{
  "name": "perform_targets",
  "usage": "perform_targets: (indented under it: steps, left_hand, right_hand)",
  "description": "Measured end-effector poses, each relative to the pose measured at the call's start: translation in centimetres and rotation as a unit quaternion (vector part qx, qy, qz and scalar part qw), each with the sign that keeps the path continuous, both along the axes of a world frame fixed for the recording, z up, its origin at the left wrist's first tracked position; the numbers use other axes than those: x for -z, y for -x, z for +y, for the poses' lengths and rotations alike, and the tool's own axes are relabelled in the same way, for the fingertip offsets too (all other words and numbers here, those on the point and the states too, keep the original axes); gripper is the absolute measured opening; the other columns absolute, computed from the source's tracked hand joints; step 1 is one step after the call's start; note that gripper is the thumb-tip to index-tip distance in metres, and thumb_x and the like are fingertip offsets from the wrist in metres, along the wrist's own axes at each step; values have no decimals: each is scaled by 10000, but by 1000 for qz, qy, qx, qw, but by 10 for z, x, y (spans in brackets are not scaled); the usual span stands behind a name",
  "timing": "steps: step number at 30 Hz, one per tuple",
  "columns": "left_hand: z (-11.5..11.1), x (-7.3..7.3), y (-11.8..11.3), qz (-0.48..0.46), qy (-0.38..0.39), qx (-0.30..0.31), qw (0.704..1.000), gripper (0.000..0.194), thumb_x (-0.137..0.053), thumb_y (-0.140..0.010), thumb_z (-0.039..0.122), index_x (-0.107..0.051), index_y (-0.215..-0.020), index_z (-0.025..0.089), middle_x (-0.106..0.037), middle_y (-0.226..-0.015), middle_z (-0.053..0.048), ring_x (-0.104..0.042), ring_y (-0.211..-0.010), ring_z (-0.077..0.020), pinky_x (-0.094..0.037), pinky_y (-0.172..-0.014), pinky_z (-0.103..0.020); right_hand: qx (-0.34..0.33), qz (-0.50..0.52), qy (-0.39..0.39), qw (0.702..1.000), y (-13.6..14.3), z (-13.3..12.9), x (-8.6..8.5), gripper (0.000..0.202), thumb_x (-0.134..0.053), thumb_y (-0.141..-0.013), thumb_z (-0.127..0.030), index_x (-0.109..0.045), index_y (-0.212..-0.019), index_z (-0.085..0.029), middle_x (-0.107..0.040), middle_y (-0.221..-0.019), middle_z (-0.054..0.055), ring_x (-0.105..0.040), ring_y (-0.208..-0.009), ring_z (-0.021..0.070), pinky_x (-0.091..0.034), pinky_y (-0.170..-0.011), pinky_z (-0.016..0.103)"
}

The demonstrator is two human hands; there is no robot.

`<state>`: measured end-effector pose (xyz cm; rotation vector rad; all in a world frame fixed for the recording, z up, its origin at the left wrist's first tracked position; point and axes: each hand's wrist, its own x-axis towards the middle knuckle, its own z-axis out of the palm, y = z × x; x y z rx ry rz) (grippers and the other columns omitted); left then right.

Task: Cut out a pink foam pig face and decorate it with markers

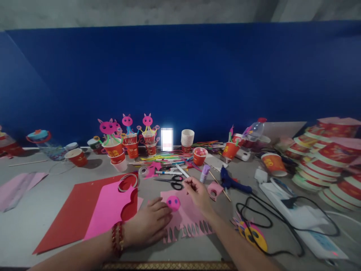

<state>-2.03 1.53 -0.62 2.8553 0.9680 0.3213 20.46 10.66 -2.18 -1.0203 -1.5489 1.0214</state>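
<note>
My left hand (148, 224) lies flat on a pink paper sheet (186, 220) with cut-out shapes along its near edge. Its fingertips touch a small round pink pig face (173, 203) lying on that sheet. My right hand (199, 194) hovers just right of the pig face, fingers pinched together; whether something tiny sits between them I cannot tell. Black-handled scissors (172, 181) lie just beyond the sheet. A blue glue gun (229, 182) lies to the right of my right hand.
Red and pink paper sheets (93, 205) lie at left. Red cups topped with pink pig figures (128, 137) stand at the back, with straws and pens. Stacks of red paper bowls (327, 158) fill the right. A black cable (270, 222) loops nearby.
</note>
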Motion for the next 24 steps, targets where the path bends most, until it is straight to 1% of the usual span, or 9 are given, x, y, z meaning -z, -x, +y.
perform_targets:
  steps: [3, 6, 11, 14, 16, 18, 20, 22, 24]
  left_hand:
    - [-3, 2, -5, -1, 16, -11, 1000, 421, -515, -948, 398, -499, -1315, 194, -592, -1310, -104, -510, -1215, -259, -263, -1147, -449]
    - [-4, 2, -9, -2, 35, -24, 999, 469, -571, -910, 442, -502, -1302, 196, -606, -1268, -109, -524, -1187, -274, -319, -1112, -449]
    - [-4, 1, -9, -37, 44, -13, 998, 356, -561, -915, 353, -536, -1239, 209, -619, -1231, -112, -538, -1154, -276, -366, -1071, -449]
    - [3, -5, -4, -47, 44, -8, 998, 313, -532, -925, 297, -540, -1226, 210, -617, -1231, -101, -546, -1129, -262, -346, -1087, -462]
    - [14, -11, 3, -54, 30, -14, 998, 258, -494, -941, 255, -565, -1185, 203, -622, -1215, -97, -552, -1103, -248, -350, -1084, -466]
    - [29, -14, 12, -66, 10, -41, 997, 213, -459, -959, 232, -605, -1112, 202, -633, -1180, -98, -561, -1072, -237, -410, -1024, -438]
    - [47, -15, 23, -96, -22, -84, 992, 194, -465, -957, 222, -642, -1035, 210, -631, -1180, -91, -563, -1075, -234, -445, -979, -414]
    - [67, -13, 34, -91, -40, -124, 987, 195, -469, -955, 207, -663, -976, 211, -628, -1185, -83, -566, -1086, -228, -456, -962, -392]
    - [86, -12, 43, -83, -49, -141, 985, 191, -481, -949, 203, -671, -967, 203, -627, -1175, -85, -573, -1068, -227, -462, -945, -388]
  right_hand:
    - [-9, -23, 16, 1000, 1, 2, 5, 237, -608, -869, -410, -613, -758, -201, -552, -618, -31, -516, -551, 140, -392, -525, 235]
    - [-28, -65, 21, 997, 4, 2, 10, 232, -591, -865, -387, -599, -714, -210, -536, -586, -37, -501, -523, 141, -380, -501, 234]
    - [-32, -133, -8, 991, 5, 1, 15, 187, -561, -874, -317, -610, -718, -226, -574, -601, -37, -520, -549, 144, -379, -544, 233]
    - [-42, -159, -11, 986, 4, 0, 12, 172, -566, -862, -283, -609, -707, -223, -591, -611, -39, -535, -568, 147, -375, -557, 230]
    - [-50, -178, -15, 983, 3, 0, 9, 177, -578, -861, -294, -613, -705, -218, -606, -627, -37, -540, -580, 148, -367, -555, 229]
    - [-50, -190, -20, 980, 3, -1, 7, 187, -587, -867, -321, -624, -717, -216, -625, -647, -29, -545, -586, 150, -359, -547, 230]
    - [-53, -191, -19, 980, 3, -2, 6, 186, -581, -877, -322, -635, -733, -219, -641, -656, -22, -557, -585, 154, -362, -545, 234]
    - [-54, -191, -16, 980, 4, -2, 6, 174, -575, -875, -296, -641, -731, -223, -637, -620, -24, -554, -557, 155, -362, -538, 239]
    - [-48, -195, -17, 979, 5, -2, 7, 167, -577, -858, -266, -644, -711, -227, -617, -571, -30, -540, -524, 154, -354, -521, 241]
